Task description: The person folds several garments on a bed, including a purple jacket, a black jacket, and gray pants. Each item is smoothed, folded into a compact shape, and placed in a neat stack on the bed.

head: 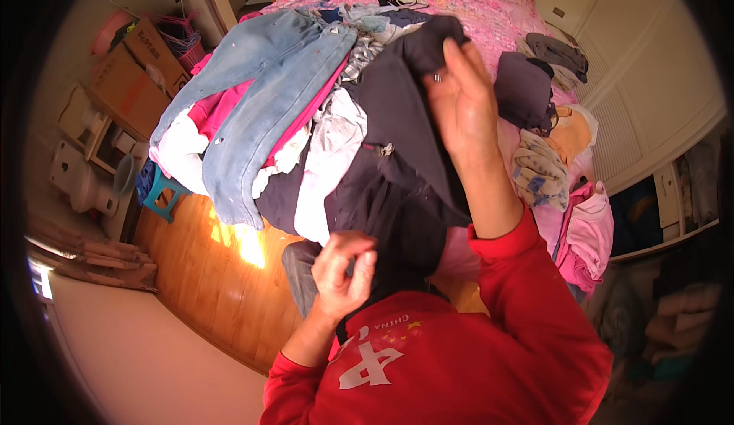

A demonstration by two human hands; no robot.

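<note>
A black garment (395,92) with a zip or metal fitting spreads in front of me, its far end lifted above the clothes pile. My right hand (467,98) grips that raised part, palm turned towards me. My left hand (344,273) is curled beside the garment's near edge, close to my body; whether cloth is pinched between its thumb and fingers is unclear. Left of the black garment, a pair of faded blue jeans (275,75) lies over the heap, on top of a bright pink garment (221,109). A white and grey cloth (338,132) shows between them.
The bed bears a pink floral cover (470,0). Along its right side lie a folded dark garment (523,89), a patterned cloth (539,169) and pink clothes (588,227). A blue plastic stool (163,195) and cardboard boxes (129,89) stand left. The wardrobe (648,63) is at right.
</note>
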